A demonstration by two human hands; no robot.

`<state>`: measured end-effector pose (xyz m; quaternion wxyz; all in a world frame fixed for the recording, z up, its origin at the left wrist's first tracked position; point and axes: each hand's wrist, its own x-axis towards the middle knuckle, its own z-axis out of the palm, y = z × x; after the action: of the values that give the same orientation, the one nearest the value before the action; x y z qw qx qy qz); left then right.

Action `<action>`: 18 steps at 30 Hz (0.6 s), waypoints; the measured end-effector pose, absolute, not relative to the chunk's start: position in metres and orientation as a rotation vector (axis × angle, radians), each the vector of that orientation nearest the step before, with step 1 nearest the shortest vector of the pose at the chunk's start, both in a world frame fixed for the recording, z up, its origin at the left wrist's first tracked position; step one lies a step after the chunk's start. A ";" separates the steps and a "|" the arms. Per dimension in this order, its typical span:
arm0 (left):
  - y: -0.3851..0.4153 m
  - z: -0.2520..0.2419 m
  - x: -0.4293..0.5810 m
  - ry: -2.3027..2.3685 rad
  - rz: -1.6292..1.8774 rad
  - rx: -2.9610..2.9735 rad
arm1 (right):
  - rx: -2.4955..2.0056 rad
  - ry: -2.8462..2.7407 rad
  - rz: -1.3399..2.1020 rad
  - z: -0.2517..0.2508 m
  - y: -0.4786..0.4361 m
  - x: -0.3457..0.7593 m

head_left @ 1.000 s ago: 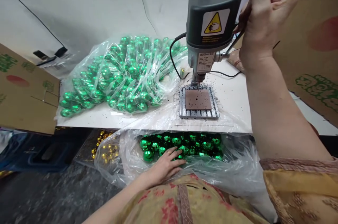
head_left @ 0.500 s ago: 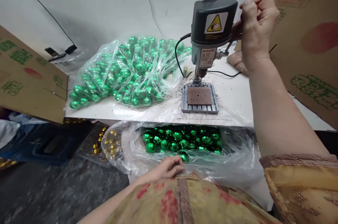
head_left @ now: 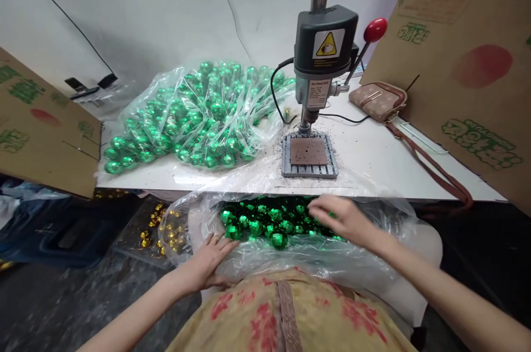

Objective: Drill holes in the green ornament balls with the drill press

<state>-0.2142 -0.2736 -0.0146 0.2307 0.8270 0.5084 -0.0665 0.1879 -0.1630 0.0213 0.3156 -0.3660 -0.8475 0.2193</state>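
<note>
Shiny green faceted balls [head_left: 276, 213] lie in an open clear plastic bag [head_left: 265, 258] in front of my body. My left hand [head_left: 209, 260] rests on the bag's left side near the balls, fingers spread, holding nothing. Over the right part of the balls is my right hand [head_left: 342, 219], slightly blurred. Its fingers are loosely bent and somewhat apart, and I see nothing in them. A small bench drill [head_left: 326, 58] stands behind on the table, its red-knobbed lever [head_left: 375, 30] raised. A brown square plate [head_left: 308, 151] with a small hole lies on its base.
A clear bag of green balls [head_left: 199, 114] covers the table's left part. Cardboard boxes [head_left: 464, 75] flank both sides. A patterned pouch [head_left: 378, 100] with a strap lies at right. Dark shavings surround the drill base [head_left: 286, 166]. Gold balls [head_left: 157, 224] lie lower left.
My right hand has left the drill lever and come down to the green balls. My left hand has moved left, away from the front ball, and its fingers have spread.
</note>
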 end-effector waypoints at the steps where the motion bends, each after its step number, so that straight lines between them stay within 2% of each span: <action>1: -0.275 -0.022 -0.222 1.448 -0.220 2.317 | -1.048 -2.332 0.683 -0.001 -0.181 0.187; 5: -0.271 -0.032 -0.228 1.489 -0.163 2.361 | -1.346 -2.601 1.042 -0.067 -0.225 0.199; 8: -0.253 -0.010 -0.212 1.479 0.033 2.356 | -1.413 -2.695 1.215 -0.082 -0.231 0.211; 13: -0.220 0.066 -0.184 1.422 0.436 2.389 | -1.277 -2.739 1.283 -0.055 -0.236 0.223; 18: -0.214 0.106 -0.182 1.280 0.335 2.361 | -1.201 -2.682 1.272 -0.026 -0.258 0.230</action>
<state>-0.1820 -0.2144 0.1059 0.2159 0.8517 0.4619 0.1209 0.2300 -0.2580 -0.0258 -0.0302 -0.3749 -0.8371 0.3972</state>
